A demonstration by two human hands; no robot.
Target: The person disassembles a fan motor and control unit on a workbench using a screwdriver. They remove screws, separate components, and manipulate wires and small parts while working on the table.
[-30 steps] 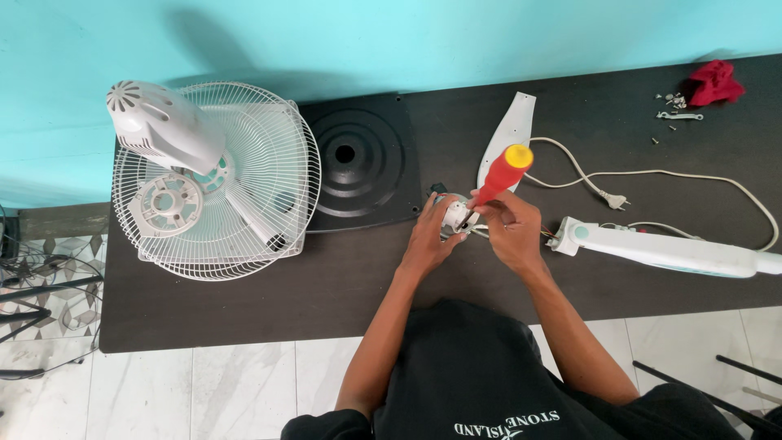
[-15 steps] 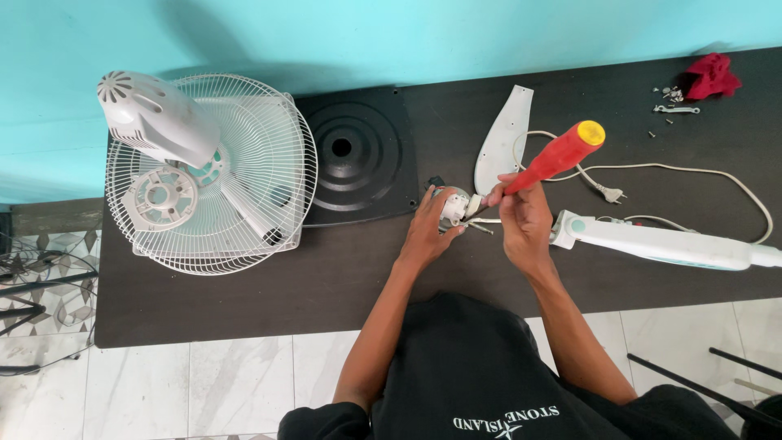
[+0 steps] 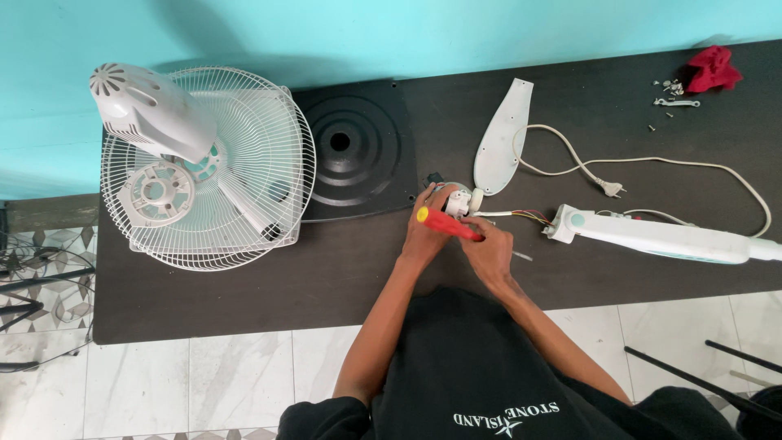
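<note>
My left hand (image 3: 425, 235) is closed round a small white switch part (image 3: 458, 201) on the dark table (image 3: 244, 285). Coloured wires (image 3: 525, 216) run from that part to a long white fan pole (image 3: 660, 237) on the right. My right hand (image 3: 491, 248) grips a red screwdriver (image 3: 450, 226) with a yellow end. The screwdriver lies almost flat, its yellow end pointing left across my left hand. The tip is hidden by my fingers.
A white fan head with its wire grille (image 3: 208, 167) lies at the left. A black square base (image 3: 354, 151) sits beside it. A white cover piece (image 3: 501, 138), a power cord with plug (image 3: 609, 188), a red cloth (image 3: 713, 69) and loose screws (image 3: 668, 91) lie to the right.
The screwdriver swung from pointing up and right to lying low with its yellow end pointing left. My right hand dropped closer to the white part. My left hand stayed on the part.
</note>
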